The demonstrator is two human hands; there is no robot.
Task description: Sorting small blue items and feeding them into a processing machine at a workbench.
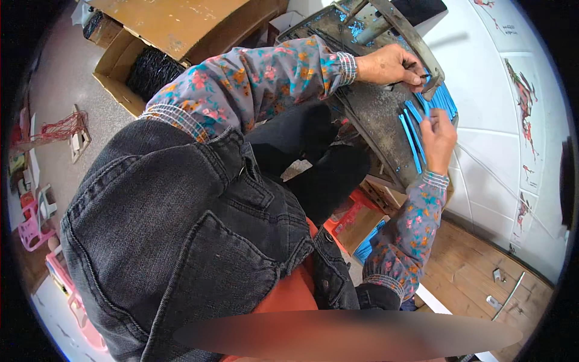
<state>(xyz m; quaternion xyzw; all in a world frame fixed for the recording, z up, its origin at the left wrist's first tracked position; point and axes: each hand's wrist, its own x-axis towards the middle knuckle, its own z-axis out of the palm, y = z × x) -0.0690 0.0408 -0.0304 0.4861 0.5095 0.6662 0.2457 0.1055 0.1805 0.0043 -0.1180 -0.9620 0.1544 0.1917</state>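
Note:
My left hand (391, 65) reaches over the dark metal-topped bench. Its thumb and fingers are pinched on a small dark piece (426, 76) beside the upright metal frame of a bench tool (431, 65). Nearer me, my right hand (439, 140) is closed on a slim blue strip (426, 107), whose far end reaches toward the left fingertips. Several loose blue strips (412, 142) lie on the bench to the left of my right hand. A row of more blue strips (445, 101) rests beyond it, along the wall side. The exact kind of the strips cannot be made out.
Blue scraps (357, 30) are scattered at the bench's far end. An open cardboard box (114, 75) of thin black pieces stands left of a brown cardboard surface (175, 21). White wall panels (482, 102) border the bench on the right. Below is an orange-red container (347, 223).

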